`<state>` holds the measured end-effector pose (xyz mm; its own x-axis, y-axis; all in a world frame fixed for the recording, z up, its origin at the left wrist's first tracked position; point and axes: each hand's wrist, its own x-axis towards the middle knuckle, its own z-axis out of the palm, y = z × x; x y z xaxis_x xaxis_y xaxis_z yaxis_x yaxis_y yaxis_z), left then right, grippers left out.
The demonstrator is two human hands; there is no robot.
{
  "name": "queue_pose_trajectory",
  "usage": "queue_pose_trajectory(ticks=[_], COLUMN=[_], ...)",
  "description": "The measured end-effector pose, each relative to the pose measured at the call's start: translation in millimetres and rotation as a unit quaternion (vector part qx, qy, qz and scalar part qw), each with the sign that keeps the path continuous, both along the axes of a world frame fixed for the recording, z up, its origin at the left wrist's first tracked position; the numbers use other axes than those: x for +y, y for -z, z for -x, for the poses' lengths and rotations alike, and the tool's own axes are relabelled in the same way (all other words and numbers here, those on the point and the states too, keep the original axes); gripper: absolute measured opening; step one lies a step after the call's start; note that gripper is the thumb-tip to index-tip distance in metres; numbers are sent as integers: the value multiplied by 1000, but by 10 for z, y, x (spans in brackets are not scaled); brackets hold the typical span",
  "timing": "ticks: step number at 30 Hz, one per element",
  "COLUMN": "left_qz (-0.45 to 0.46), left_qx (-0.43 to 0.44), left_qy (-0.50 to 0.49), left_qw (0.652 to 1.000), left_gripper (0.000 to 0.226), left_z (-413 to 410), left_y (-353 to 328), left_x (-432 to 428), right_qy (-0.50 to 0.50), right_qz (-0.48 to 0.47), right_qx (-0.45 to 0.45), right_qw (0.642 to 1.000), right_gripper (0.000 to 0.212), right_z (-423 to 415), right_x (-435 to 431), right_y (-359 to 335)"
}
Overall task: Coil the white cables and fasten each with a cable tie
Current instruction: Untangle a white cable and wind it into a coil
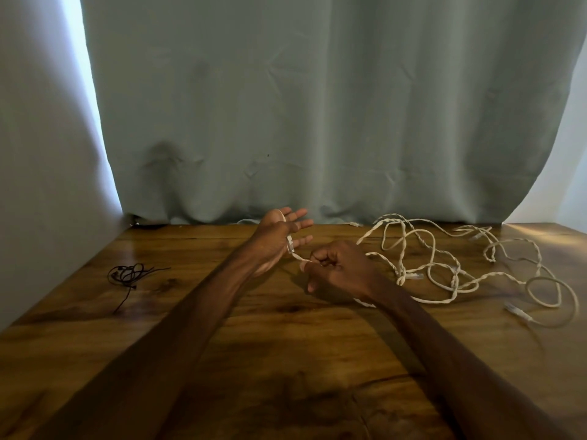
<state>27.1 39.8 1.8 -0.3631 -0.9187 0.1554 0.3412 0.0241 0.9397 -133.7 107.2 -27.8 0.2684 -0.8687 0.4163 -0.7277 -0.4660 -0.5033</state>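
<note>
**Desk:** Which step are you on?

**Me:** First coil, opening wraps, as I read it. Left hand (276, 239) is raised off the table (254, 344), palm turned to the right, fingers straight and spread. One turn of the white cable (298, 257) runs over the top of that hand near the thumb. Its plug (290, 245) lies against the palm.

**Desk:** Right side?

**Me:** Right hand (340, 269) is curled just beside the left. Thumb and forefinger pinch the same white cable a little way down from the plug. The strand between the hands looks lightly taut.

**Desk:** And the rest of the cable?

**Me:** Loose tangle (444, 262) sprawled on the table to the right, past the right wrist, strands crossing and twisted together. I can't tell how many cables are in it, or which one I'm feeding. No finished coil in view.

**Desk:** Ties?

**Me:** Black cable ties (128, 274) in a small heap on the left of the table, well apart from both hands.

**Desk:** Next move?

**Me:** My judgement: carry the pinched strand round the spread left hand for another turn, letting slack slide through the right. Left fingers need to hold apart as the former. Draw gently, since the tangle could snag and drag as a lump. Ties come only once the length is wound
</note>
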Motion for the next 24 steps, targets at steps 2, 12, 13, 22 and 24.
queue_pose_trajectory(ticks=[2,12,13,22,24], left_qz=[3,57,62,149,161], left_qx=[-3,-82,-91,-235,-279], left_qy=[-10,-53,-58,-2,16], left_qw=[1000,994,992,961,946], left_gripper=[62,59,59,48,40], left_z=[-29,-94,-102,-125,-122], left_y=[-1,115,133,269,294], left_x=[-32,-177,-197,-176,-148], right_qy=[1,24,16,-32,-35], right_qz=[16,59,52,50,78], right_qx=[-8,13,6,-53,-54], right_qw=[1000,998,999,997,995], right_gripper=[36,28,24,21,16], right_z=[45,76,84,59,60], right_x=[-8,-65,-53,34,29], right_y=[9,37,38,16,12])
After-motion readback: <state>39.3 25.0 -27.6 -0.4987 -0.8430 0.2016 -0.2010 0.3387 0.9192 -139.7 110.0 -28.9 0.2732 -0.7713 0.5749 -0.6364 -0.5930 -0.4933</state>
